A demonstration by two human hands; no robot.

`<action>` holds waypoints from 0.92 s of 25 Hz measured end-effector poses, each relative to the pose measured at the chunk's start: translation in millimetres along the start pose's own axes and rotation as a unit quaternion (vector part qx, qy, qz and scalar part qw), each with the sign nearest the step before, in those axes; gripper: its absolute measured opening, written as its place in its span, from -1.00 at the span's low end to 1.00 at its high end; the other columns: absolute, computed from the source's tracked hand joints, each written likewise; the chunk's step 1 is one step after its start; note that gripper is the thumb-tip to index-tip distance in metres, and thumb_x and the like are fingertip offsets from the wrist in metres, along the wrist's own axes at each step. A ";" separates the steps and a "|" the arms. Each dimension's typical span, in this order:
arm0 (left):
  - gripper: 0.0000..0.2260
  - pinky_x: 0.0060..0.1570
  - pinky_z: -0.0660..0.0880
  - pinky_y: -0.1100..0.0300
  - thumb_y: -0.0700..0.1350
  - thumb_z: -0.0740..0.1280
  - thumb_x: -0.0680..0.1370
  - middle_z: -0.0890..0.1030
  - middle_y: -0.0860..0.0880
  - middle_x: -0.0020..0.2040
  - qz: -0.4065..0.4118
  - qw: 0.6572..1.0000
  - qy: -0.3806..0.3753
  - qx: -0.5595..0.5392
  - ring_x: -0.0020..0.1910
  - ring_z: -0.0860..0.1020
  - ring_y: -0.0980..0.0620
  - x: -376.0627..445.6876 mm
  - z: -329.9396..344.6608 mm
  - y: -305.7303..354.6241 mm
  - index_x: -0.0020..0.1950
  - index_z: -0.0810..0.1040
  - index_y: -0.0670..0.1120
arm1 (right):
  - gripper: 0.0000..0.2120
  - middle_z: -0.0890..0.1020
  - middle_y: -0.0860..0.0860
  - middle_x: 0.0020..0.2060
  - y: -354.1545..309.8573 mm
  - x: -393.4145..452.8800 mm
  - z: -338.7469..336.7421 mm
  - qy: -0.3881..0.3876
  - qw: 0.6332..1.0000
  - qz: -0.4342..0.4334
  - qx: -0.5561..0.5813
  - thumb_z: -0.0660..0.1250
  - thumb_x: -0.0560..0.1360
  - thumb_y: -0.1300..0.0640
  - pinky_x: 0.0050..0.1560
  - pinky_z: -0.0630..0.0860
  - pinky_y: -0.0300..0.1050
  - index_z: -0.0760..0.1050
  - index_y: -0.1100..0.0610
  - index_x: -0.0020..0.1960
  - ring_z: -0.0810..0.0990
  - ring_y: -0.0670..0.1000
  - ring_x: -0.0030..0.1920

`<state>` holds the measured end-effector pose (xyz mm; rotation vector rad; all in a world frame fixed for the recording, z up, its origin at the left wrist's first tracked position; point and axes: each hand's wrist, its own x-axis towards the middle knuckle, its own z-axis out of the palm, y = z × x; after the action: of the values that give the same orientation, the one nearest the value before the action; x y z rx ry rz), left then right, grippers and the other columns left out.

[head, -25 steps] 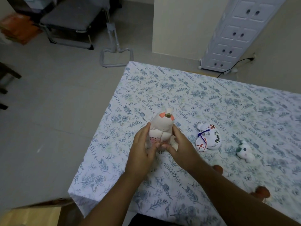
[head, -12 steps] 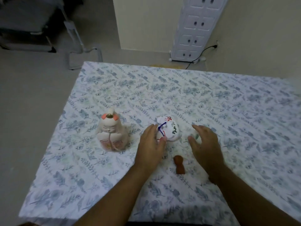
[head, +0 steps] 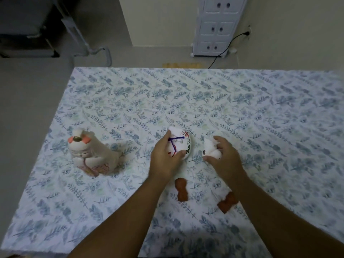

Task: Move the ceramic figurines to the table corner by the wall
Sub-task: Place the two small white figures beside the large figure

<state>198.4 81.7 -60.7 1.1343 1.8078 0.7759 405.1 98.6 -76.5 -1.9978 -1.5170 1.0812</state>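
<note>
Head view: two white figurines gripped at once

Head view shows the grasping step in hand. The left hand (head: pixel 163 161) is closed around a round white figurine (head: pixel 183 146) painted with flowers and tied with purple cord, at the centre of the frame. The right hand (head: pixel 224 157) is closed around a small white figurine (head: pixel 210 148) just to the right of it. Both pieces appear to rest on the floral tablecloth (head: pixel 242 108) or barely above it; whether either is lifted cannot be told.

The next move is judged to call for a firm lift of both and a carry toward the table corner by the wall; which corner is meant cannot be settled from this frame, though a wall is seen beyond the far edge, at the top.

Five figurines are counted:
- one large cream seated figurine (head: pixel 91 155), upright, left of centre;
- two white ones, held;
- two small brown ones, one (head: pixel 181 189) below the left hand, the other (head: pixel 227 202) partly hidden beside the right forearm.
</note>
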 end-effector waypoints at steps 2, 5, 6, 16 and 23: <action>-0.29 0.22 0.42 0.39 -0.17 0.58 0.41 0.53 0.05 0.38 0.033 0.999 0.040 0.016 0.31 0.47 0.16 -0.6 4.9 10.6 0.53 0.42 -0.02 | -0.33 0.57 0.03 0.11 -5.3 8.4 -0.5 0.028 0.999 -0.029 -0.010 0.64 0.30 0.19 -0.10 0.55 -0.25 0.48 0.01 0.35 0.52 0.09 0.12; -0.40 0.17 0.52 0.34 -0.22 0.51 0.44 0.61 0.13 0.17 0.102 0.989 0.088 0.054 0.12 0.55 0.22 2.8 11.6 21.2 0.47 0.48 -0.07 | -0.38 0.55 0.08 0.19 -15.7 20.0 1.2 0.042 0.991 -0.068 -0.106 0.58 0.37 0.20 0.09 0.34 -0.13 0.49 0.10 0.39 0.38 0.11 0.25; -0.43 0.11 0.57 0.28 -0.23 0.49 0.45 0.63 0.14 0.10 0.111 0.988 0.096 0.057 0.08 0.58 0.19 3.6 15.2 20.7 0.46 0.49 -0.08 | -0.38 0.54 0.10 0.22 -18.1 22.9 2.3 0.045 0.989 -0.073 -0.121 0.56 0.39 0.22 0.10 0.33 -0.14 0.48 0.13 0.42 0.35 0.11 0.27; -0.59 -0.07 0.55 0.13 -0.21 0.53 0.42 0.61 0.10 -0.01 0.141 0.982 0.084 0.091 -0.04 0.58 0.09 -3.3 29.8 -0.4 0.20 0.52 0.02 | -0.34 0.54 0.13 0.34 -14.9 16.4 14.4 -0.001 0.993 -0.084 -0.084 0.55 0.43 0.15 0.33 0.48 0.06 0.39 0.15 0.46 0.49 0.14 0.36; -0.32 0.29 0.32 0.41 -0.11 0.50 0.52 0.40 0.22 0.36 0.087 0.995 0.047 0.025 0.32 0.34 0.32 -11.7 18.4 7.8 0.57 0.28 -0.01 | -0.14 0.49 0.07 0.41 -12.1 5.1 7.8 -0.043 0.997 -0.063 -0.025 0.62 0.36 0.13 0.41 0.42 0.08 0.27 0.06 0.54 0.44 0.07 0.43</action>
<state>220.5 75.3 -58.7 1.3210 1.8313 0.9026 392.1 106.3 -74.4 -1.8812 -1.7051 1.1002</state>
